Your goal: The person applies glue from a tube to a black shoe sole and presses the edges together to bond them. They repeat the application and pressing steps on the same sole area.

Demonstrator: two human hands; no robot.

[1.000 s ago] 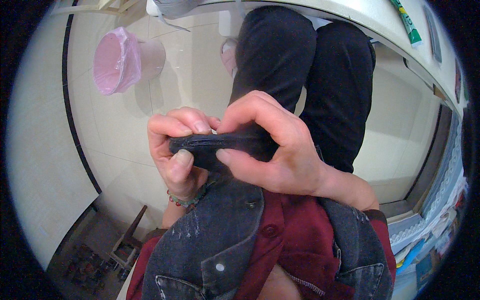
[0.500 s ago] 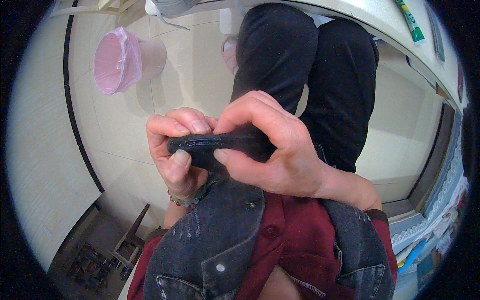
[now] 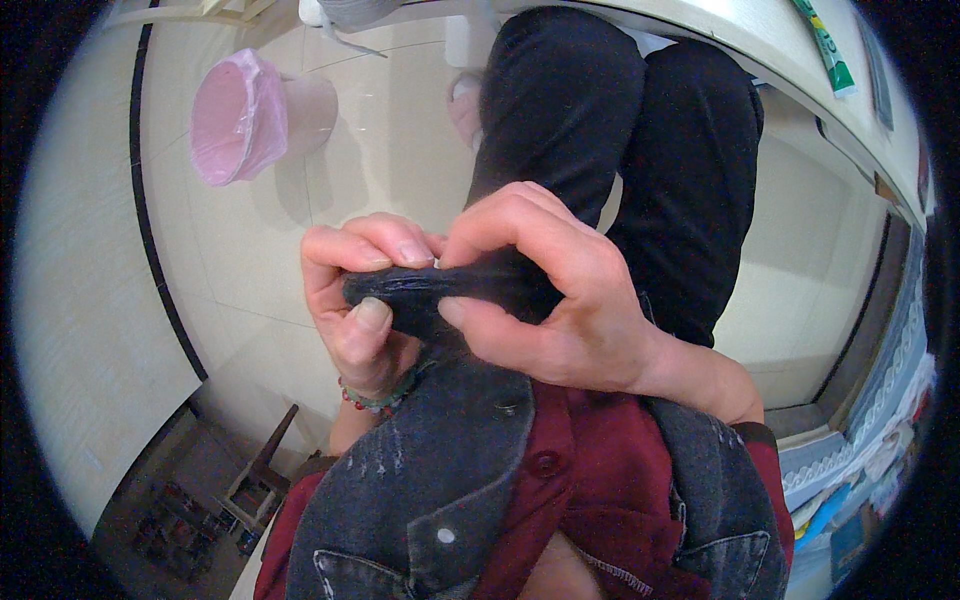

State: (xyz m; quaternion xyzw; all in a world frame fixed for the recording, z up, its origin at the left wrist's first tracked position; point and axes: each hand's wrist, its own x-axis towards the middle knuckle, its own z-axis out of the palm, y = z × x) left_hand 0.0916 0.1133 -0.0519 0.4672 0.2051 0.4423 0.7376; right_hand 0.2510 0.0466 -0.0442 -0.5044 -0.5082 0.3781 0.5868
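A soft-looking dark piece, black with a shiny, creased strip along its edge, is stretched between my hands above my lap; its exact kind cannot be made out. My left hand, a beaded bracelet at its wrist, pinches the left end, thumb below and fingertips above. Just right of it, my right hand grips the same piece between thumb and bent forefinger. The right part of the piece lies in shadow inside that hand. Below, the dark lower part merges with my grey denim vest, so its outline is hard to follow.
A pink lined bin stands on the tiled floor at the far left. A white table curves along the far right, with a green tube on it. At lower left is a wooden stool. My black-trousered legs extend ahead.
Both hands keep their pinch on the dark piece and sit slightly farther right in view, as does most of the scene. The shiny strip looks a little narrower and flatter.
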